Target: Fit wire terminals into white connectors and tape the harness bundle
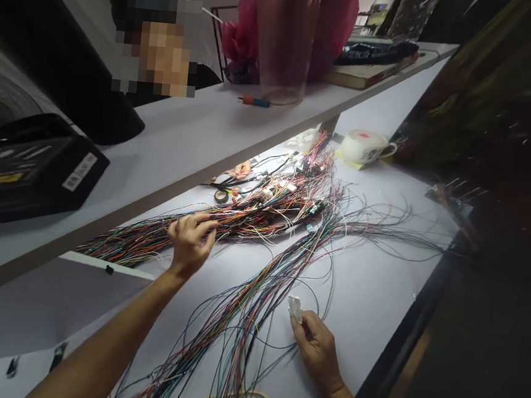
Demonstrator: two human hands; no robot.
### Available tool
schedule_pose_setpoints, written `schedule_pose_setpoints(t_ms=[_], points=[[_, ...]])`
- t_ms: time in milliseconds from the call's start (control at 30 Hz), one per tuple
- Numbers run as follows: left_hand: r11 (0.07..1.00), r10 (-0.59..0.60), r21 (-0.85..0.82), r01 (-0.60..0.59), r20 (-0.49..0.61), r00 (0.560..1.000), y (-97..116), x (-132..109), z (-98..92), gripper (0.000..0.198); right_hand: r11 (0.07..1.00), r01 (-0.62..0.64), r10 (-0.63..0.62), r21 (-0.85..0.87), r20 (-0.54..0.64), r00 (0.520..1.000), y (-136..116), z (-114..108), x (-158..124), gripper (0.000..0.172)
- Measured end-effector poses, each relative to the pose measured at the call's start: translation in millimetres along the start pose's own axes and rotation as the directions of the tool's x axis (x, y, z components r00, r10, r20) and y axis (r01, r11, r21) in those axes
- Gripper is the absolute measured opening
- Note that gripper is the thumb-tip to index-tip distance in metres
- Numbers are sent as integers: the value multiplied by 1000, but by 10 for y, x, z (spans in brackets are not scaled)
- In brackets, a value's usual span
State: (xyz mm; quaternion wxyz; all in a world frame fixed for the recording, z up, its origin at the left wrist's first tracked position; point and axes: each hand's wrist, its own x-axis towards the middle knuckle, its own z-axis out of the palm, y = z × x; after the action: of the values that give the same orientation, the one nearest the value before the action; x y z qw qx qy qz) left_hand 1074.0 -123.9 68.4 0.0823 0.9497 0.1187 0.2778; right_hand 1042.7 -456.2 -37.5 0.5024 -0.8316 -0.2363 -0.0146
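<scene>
My left hand [190, 242] reaches over a thick bundle of many-coloured wires [250, 216] on the white table [370, 282], fingers curled and pinching at strands of it. My right hand [315, 346] rests on the table nearer to me and grips a small white plastic connector [295, 307] between thumb and fingers. A second spread of loose coloured wires [246, 309] runs between my two hands toward the near edge. Small connectors [289, 189] sit among the wires at the far end.
A white mug [367, 147] stands at the far end. A roll of tape [222, 196] lies by the wires. A raised shelf [182, 136] carries a black device [26, 166], a clear container [286, 46] and a book [364, 74]. Another person sits behind it.
</scene>
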Motion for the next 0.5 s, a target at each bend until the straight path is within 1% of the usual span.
schedule_pose_setpoints(t_ms=[33,133,233,267,367,400,433,500], points=[[1000,10,-7,-10,7,1000,52,-209,-148,17,1000,7,-7,-9,-6,1000,-1,2,1,15],[1000,-14,-8,14,42,999,174,-849,-557,18,999,28,-28,-24,-20,999,-4,10,-1,17],[999,-34,4,34,89,995,258,-1461,-890,18,999,45,-45,-29,-21,999,4,17,-11,17],[998,-55,12,54,123,991,284,-1653,-984,20,998,48,-49,-31,-21,999,9,18,-16,18],[998,-66,10,65,164,984,374,-2172,-1208,24,998,57,-58,-37,-15,998,22,22,-26,20],[997,-78,-6,81,159,984,411,-2319,-1264,24,997,61,-62,-39,-12,998,24,22,-28,20],[992,-119,-20,123,136,984,450,-2449,-1310,23,997,66,-66,-41,-8,998,25,23,-30,20],[983,-173,-43,178,107,979,529,-2654,-1380,22,996,76,-76,-46,-5,997,23,22,-32,20]])
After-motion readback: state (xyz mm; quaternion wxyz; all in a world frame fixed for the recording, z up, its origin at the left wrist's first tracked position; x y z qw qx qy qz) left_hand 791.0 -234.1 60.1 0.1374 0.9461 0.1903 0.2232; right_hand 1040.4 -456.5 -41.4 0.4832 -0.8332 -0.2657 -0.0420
